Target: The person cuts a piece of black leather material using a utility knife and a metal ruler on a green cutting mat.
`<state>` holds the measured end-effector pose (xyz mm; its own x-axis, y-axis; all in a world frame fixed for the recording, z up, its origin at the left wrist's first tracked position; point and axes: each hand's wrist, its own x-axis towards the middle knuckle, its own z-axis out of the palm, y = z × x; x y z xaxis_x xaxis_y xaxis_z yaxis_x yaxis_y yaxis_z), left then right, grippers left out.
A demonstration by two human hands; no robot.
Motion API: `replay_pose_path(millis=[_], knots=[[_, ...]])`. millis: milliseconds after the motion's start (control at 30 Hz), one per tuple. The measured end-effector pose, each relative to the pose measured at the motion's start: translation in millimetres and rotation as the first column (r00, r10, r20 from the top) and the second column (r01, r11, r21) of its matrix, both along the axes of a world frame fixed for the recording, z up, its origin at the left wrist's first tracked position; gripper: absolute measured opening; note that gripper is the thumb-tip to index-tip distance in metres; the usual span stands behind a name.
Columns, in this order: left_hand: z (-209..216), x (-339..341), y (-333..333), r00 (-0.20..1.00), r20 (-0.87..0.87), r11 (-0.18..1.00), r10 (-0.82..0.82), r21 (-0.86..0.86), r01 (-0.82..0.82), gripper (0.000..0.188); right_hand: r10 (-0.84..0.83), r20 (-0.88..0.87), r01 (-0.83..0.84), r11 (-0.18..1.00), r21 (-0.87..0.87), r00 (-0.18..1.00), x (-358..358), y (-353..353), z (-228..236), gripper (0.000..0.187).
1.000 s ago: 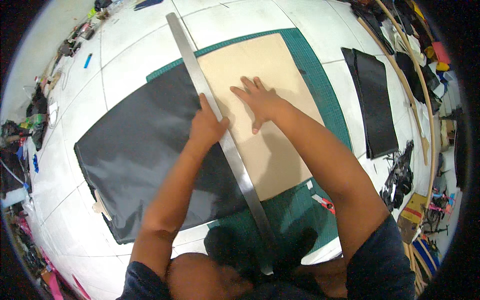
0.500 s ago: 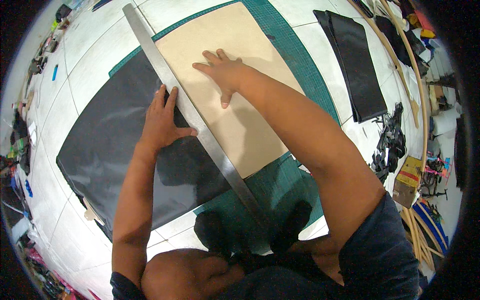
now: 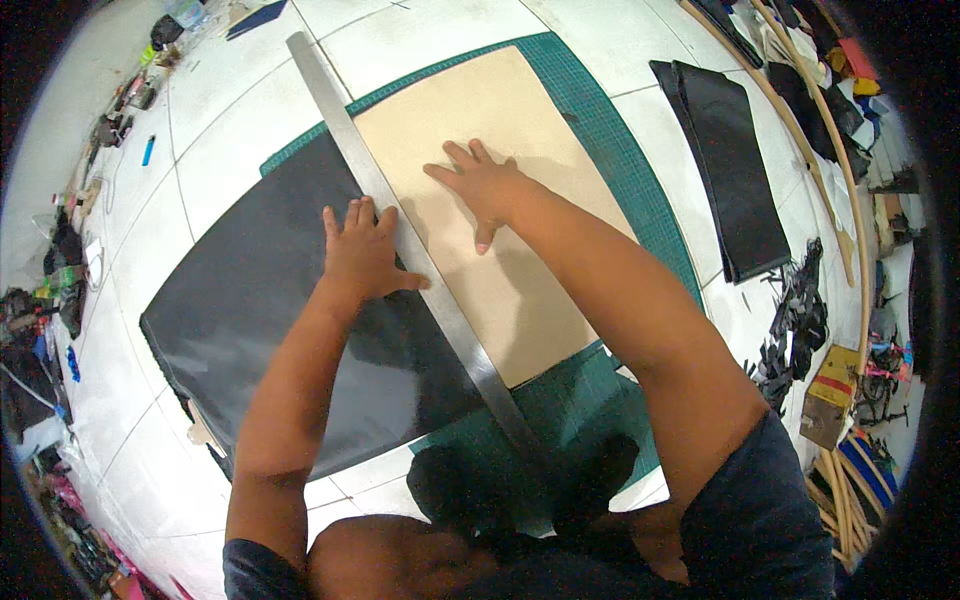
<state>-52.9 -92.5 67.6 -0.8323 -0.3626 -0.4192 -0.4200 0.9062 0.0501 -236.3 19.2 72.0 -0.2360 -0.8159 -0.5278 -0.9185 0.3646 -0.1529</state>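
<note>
A long steel ruler lies slantwise along the seam between a black sheet, smooth and slightly shiny, and a beige sheet. My left hand rests on the black sheet with its fingers apart; its thumb tip and the nearest fingertip reach the ruler's left edge. On the beige sheet my right hand lies flat, fingers spread. Beneath the sheets is a green cutting mat, showing along the top, right and bottom. The ruler's near end lies between my feet.
A folded black sheet lies on the white tiles at right, above a heap of black scraps. Long curved strips and a cardboard box stand farther right. Assorted clutter lines the left wall.
The whole view has shifted, so everything sits lower and farther right in the picture. My left fingers are spread wider. My right hand keeps its place on the beige sheet.
</note>
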Motion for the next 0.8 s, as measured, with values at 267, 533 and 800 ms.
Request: replay_pose_path(millis=[267,533,800], knots=[[-7,-11,0,1.000,0.009,0.986,-0.006,-0.168,0.008,0.134,0.011,-0.014,-0.011,1.000,0.007,1.000,2,-2,1,0.135],[-1,-11,-7,0.998,0.055,0.995,0.009,-0.100,-0.004,0.141,0.043,-0.055,-0.047,0.997,-0.067,0.998,-22,11,-1,0.128],[-3,-7,-14,0.999,0.037,0.995,0.017,-0.103,-0.014,0.143,-0.514,0.073,0.461,0.687,-0.561,0.855,-72,131,14,0.062]])
